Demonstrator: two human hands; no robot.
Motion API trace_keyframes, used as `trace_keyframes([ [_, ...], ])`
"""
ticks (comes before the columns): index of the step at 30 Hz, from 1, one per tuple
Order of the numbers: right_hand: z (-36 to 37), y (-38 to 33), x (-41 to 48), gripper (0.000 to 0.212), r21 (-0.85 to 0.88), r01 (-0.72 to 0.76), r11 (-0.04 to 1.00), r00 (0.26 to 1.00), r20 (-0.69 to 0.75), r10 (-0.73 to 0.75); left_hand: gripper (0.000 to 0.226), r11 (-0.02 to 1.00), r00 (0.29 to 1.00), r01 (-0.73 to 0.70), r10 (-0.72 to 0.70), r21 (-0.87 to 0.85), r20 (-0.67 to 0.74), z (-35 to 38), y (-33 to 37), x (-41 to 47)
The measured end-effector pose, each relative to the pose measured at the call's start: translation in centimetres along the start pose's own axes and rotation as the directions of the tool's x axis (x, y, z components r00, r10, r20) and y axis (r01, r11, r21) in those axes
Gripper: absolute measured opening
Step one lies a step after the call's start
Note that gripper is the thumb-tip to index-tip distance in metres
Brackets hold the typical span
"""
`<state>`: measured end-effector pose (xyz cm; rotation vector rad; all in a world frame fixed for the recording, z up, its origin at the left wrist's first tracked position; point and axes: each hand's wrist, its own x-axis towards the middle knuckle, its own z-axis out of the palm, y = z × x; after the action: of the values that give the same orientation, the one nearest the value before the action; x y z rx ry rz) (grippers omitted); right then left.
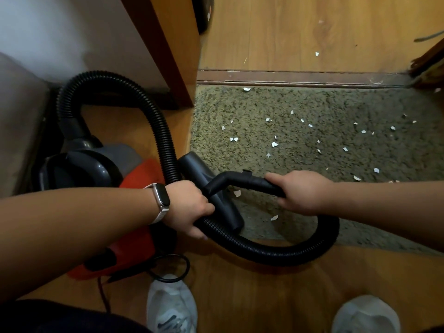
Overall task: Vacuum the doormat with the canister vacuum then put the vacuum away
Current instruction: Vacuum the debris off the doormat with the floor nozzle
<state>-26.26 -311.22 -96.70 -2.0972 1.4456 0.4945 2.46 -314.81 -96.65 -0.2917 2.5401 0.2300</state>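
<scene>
Left grip (pixel 189 205) clamping the hose (pixel 168 145), right grip (pixel 300 192) clamping the curved handle (pixel 240 179) just beside it; nozzle (pixel 192 164) lying between them on the doormat (pixel 312 104) edge; canister vacuum (pixel 134 236) sitting left of left grip; paper scraps (pixel 274 144) lying on mat ahead.

Wooden floor (pixel 276 284), brown threshold strip (pixel 300 78), wooden door frame (pixel 173 56), white sneakers (pixel 171 306) at bottom edge

The canister vacuum (pixel 125 188) sits left of the doormat (pixel 312 145), paper scraps (pixel 274 144) on it.
</scene>
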Motion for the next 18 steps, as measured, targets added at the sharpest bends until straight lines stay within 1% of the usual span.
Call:
trace_keyframes([
  [2,0.3,-0.3,0.3,0.039,-0.005,0.006,1.0,1.0,0.015,-0.006,0.061,1.0,1.0,0.002,-0.002,-0.004,-0.007,0.1,0.1,-0.4],
  [6,-0.2,1.1,0.3,0.042,-0.003,-0.031,1.0,0.999,0.022,0.031,0.06,0.999,0.999,0.036,-0.036,-0.036,-0.007,-0.1,0.5,-0.5],
  [10,-1.2,3.1,0.0,0.037,0.0,-0.069,0.998,0.997,-0.038,0.069,0.058,0.996,0.996,0.051,-0.056,-0.076,-0.064,-0.6,0.6,0.3],
  [13,-1.7,4.9,-0.6,0.038,0.018,-0.131,0.991,0.989,-0.069,0.132,0.058,0.995,0.994,0.066,-0.071,-0.069,-0.082,-1.3,0.4,1.4],
  [18,-2.3,7.7,-1.9,0.026,0.113,-0.272,0.956,0.953,-0.106,0.283,0.058,0.993,0.99,0.106,-0.11,-0.044,-0.093,-2.4,0.1,2.5],
])
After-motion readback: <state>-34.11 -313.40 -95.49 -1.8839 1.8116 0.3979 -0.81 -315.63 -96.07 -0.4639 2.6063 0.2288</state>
